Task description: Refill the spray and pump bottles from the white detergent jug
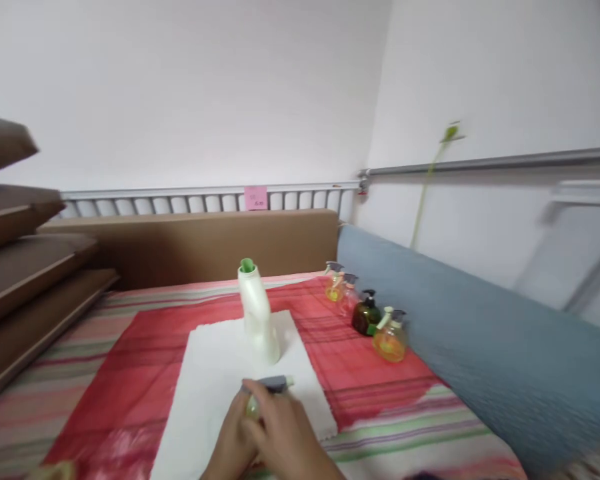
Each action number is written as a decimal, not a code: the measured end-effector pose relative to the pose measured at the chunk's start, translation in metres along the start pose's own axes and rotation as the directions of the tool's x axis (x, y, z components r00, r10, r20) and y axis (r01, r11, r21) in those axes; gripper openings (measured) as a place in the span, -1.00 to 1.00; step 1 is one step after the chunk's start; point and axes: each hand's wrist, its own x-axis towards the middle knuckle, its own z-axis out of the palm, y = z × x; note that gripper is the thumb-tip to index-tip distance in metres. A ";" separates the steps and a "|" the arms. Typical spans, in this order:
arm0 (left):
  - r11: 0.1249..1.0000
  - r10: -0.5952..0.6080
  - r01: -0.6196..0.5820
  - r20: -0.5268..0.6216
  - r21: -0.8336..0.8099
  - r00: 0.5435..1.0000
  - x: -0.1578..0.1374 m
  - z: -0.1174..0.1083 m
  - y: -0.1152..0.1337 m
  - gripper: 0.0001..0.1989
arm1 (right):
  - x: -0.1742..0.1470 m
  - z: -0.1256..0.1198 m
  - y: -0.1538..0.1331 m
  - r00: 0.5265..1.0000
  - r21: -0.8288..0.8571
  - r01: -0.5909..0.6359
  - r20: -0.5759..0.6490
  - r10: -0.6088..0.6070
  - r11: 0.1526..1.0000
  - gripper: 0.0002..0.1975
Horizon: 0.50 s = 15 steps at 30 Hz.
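Close in front of me, both hands are together over a small spray bottle with a grey trigger head [275, 383]. My left hand [234, 430] is wrapped around its body, of which a bit of yellow-green shows between the fingers. My right hand [286, 421] closes over the head and neck from the right. The rest of the bottle is hidden by the fingers, and the hands are slightly blurred. Just beyond stands a pale green detergent bottle [259, 317], upright, its green spout uncapped. A white cloth [213, 360] lies beneath.
To the right stand several dispensers, among them an orange spray bottle [391, 343] and a dark pump bottle [365, 316]. A red cloth [125, 360] covers part of the striped bedding. Cardboard boxes [25, 267] are stacked left; a blue padded side [445, 313] borders the right.
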 end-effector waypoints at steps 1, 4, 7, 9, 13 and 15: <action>1.000 0.025 -0.025 0.055 -0.010 0.998 -0.001 -0.003 0.001 -0.67 | -0.001 -0.001 0.001 1.000 0.003 -0.015 -0.020 0.015 1.000 -0.43; 0.997 0.073 -0.074 0.103 0.005 0.992 -0.004 -0.009 0.000 -0.61 | 0.001 -0.001 0.007 0.996 -0.020 -0.084 -0.001 0.084 0.996 -0.44; 0.994 0.092 -0.096 0.083 0.043 0.992 -0.006 -0.010 -0.004 -0.50 | 0.004 0.000 0.011 0.989 -0.075 -0.145 0.007 0.146 0.987 -0.49; 0.992 0.099 -0.105 0.081 0.073 0.992 -0.008 -0.009 -0.009 -0.47 | 0.006 -0.001 0.012 0.983 -0.100 -0.181 -0.008 0.181 0.978 -0.55; 0.980 0.080 -0.090 0.065 0.176 0.995 -0.012 -0.003 -0.019 -0.47 | 0.009 -0.002 0.005 0.973 -0.141 -0.230 -0.012 0.231 0.963 -0.72; 0.970 0.056 -0.064 0.042 0.233 0.998 -0.014 0.000 -0.023 -0.45 | 0.012 -0.002 0.001 0.968 -0.161 -0.249 -0.021 0.249 0.955 -0.79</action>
